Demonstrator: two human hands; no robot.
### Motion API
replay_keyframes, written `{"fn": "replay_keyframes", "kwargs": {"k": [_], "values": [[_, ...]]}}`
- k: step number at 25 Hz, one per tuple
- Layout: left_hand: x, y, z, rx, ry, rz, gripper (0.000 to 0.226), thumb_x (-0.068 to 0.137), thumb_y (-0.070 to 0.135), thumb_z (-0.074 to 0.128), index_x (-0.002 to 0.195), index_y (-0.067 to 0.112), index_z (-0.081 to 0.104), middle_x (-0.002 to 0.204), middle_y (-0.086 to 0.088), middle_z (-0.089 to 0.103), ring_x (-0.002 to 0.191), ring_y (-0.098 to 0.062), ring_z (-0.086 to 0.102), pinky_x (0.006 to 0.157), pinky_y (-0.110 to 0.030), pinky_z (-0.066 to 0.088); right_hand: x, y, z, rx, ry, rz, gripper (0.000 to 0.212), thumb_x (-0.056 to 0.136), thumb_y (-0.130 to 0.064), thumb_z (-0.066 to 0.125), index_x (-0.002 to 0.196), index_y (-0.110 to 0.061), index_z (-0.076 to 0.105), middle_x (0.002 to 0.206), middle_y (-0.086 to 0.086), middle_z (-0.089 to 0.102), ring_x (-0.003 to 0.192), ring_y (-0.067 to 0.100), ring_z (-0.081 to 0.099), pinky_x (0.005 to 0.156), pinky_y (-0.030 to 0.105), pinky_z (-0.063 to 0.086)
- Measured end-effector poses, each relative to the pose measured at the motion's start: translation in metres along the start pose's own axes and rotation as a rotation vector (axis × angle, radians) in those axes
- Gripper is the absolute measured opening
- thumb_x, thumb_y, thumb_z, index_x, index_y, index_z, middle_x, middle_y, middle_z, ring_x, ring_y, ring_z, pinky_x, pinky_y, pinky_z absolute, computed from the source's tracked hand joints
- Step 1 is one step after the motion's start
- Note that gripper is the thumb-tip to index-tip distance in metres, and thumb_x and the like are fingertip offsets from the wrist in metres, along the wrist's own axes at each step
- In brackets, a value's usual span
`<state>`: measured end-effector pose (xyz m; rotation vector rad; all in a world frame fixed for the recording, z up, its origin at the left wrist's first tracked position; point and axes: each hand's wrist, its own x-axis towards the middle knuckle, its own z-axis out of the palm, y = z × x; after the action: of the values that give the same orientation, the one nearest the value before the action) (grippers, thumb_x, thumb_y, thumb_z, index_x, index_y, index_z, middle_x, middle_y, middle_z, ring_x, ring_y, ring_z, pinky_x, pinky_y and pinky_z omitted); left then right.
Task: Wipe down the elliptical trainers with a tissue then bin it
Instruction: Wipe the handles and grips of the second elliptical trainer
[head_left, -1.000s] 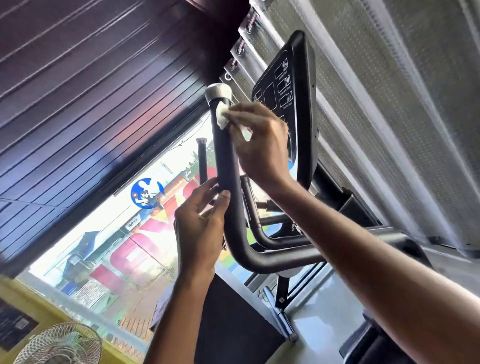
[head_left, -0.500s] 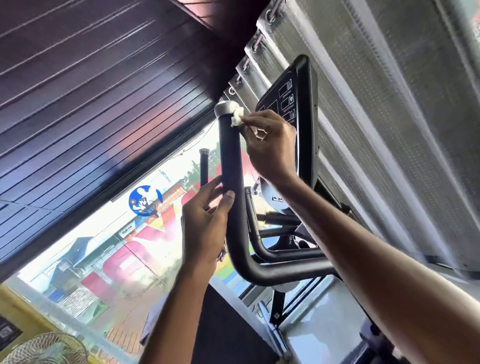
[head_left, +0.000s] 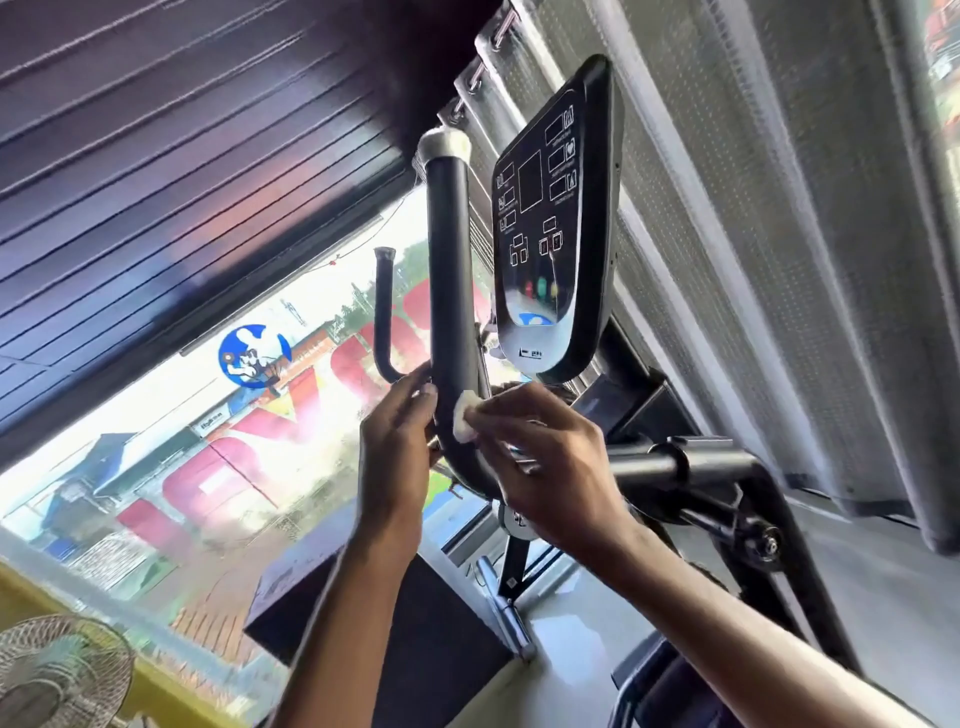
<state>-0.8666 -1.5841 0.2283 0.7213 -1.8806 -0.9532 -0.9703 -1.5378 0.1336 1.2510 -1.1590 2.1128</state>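
Bright window (head_left: 156, 467), dark slatted ceiling (head_left: 156, 156), grey curtain (head_left: 779, 260), fan (head_left: 57, 675)

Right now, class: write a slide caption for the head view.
Right hand holds a tissue to the elliptical handlebar near its bend; left hand touches the handlebar.

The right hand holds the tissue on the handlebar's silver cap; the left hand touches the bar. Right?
No. In the head view the right hand holds the tissue low on the handlebar, near its bend; the left hand touches the bar.

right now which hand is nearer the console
Right. The right hand, pressing the tissue to the handlebar, sits below the console; the left hand is beyond the handlebar, farther left.
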Motion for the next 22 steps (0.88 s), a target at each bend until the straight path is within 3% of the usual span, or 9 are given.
{"fn": "replay_keyframes", "kwargs": {"k": [3, 6, 9, 11, 13, 17, 20, 22], "values": [[-0.012, -0.018, -0.005, -0.075, -0.062, -0.026, 0.028, 0.108, 0.017, 0.046, 0.109, 0.017, 0.074, 0.099, -0.004, 0.078, 0.090, -0.021, 0.073, 0.072, -0.031, 0.055, -0.012, -0.010, -0.001, -0.044, -0.014, -0.020, 0.014, 0.093, -0.010, 0.072, 0.103, -0.013, 0.081, 0.101, 0.002, 0.070, 0.086, 0.018, 0.070, 0.070, 0.037, 0.056], [-0.015, -0.033, -0.007, -0.294, -0.077, -0.099, 0.033, 0.107, 0.021, 0.047, 0.097, 0.015, 0.078, 0.094, -0.006, 0.078, 0.084, -0.019, 0.072, 0.067, -0.025, 0.057, -0.018, -0.016, -0.005, -0.155, -0.099, -0.146, 0.014, 0.096, -0.012, 0.069, 0.106, -0.009, 0.079, 0.104, 0.006, 0.069, 0.091, 0.023, 0.067, 0.072, 0.037, 0.055], [-0.016, -0.048, -0.006, -0.516, -0.146, -0.199, 0.032, 0.106, 0.021, 0.046, 0.092, 0.013, 0.074, 0.086, -0.007, 0.075, 0.077, -0.019, 0.069, 0.062, -0.027, 0.057, -0.005, -0.023, -0.002, -0.296, -0.064, -0.160, 0.015, 0.095, -0.013, 0.071, 0.108, -0.010, 0.078, 0.107, 0.005, 0.070, 0.091, 0.024, 0.066, 0.074, 0.038, 0.056], [-0.014, -0.059, -0.007, -0.634, -0.201, -0.213, 0.032, 0.104, 0.016, 0.043, 0.086, 0.011, 0.068, 0.079, -0.007, 0.072, 0.072, -0.018, 0.066, 0.061, -0.027, 0.055, -0.004, -0.029, 0.003, -0.425, -0.180, -0.307, 0.018, 0.096, -0.013, 0.070, 0.110, -0.004, 0.076, 0.111, 0.007, 0.070, 0.097, 0.026, 0.064, 0.082, 0.037, 0.056], [-0.011, -0.068, -0.008, -0.759, -0.246, -0.241, 0.041, 0.102, 0.011, 0.040, 0.073, 0.012, 0.069, 0.070, -0.003, 0.071, 0.067, -0.016, 0.064, 0.060, -0.024, 0.054, -0.005, -0.036, 0.005, -0.573, -0.280, -0.394, 0.021, 0.097, -0.014, 0.069, 0.113, -0.001, 0.075, 0.115, 0.007, 0.069, 0.102, 0.023, 0.061, 0.087, 0.034, 0.055], [-0.003, -0.085, -0.010, -0.930, -0.385, -0.286, 0.061, 0.104, 0.008, 0.036, 0.057, 0.016, 0.075, 0.063, 0.000, 0.071, 0.058, -0.009, 0.067, 0.058, -0.021, 0.055, 0.002, -0.052, 0.013, -0.767, -0.299, -0.403, 0.016, 0.097, -0.011, 0.068, 0.108, -0.002, 0.076, 0.111, 0.003, 0.069, 0.102, 0.019, 0.059, 0.090, 0.030, 0.054], [-0.002, -0.097, -0.007, -0.971, -0.444, -0.314, 0.048, 0.104, 0.007, 0.038, 0.069, 0.013, 0.070, 0.063, 0.002, 0.071, 0.061, -0.008, 0.066, 0.064, -0.021, 0.054, 0.008, -0.064, 0.022, -0.925, -0.307, -0.452, 0.009, 0.094, -0.007, 0.070, 0.098, -0.007, 0.078, 0.104, 0.001, 0.071, 0.095, 0.022, 0.061, 0.087, 0.026, 0.051], [-0.003, -0.106, -0.004, -0.974, -0.466, -0.306, 0.035, 0.103, 0.008, 0.043, 0.077, 0.014, 0.065, 0.067, 0.004, 0.070, 0.064, -0.005, 0.065, 0.071, -0.022, 0.050, 0.009, -0.069, 0.025, -1.045, -0.424, -0.470, 0.009, 0.094, -0.008, 0.069, 0.098, -0.009, 0.077, 0.104, 0.000, 0.069, 0.098, 0.023, 0.059, 0.090, 0.025, 0.049]]}}
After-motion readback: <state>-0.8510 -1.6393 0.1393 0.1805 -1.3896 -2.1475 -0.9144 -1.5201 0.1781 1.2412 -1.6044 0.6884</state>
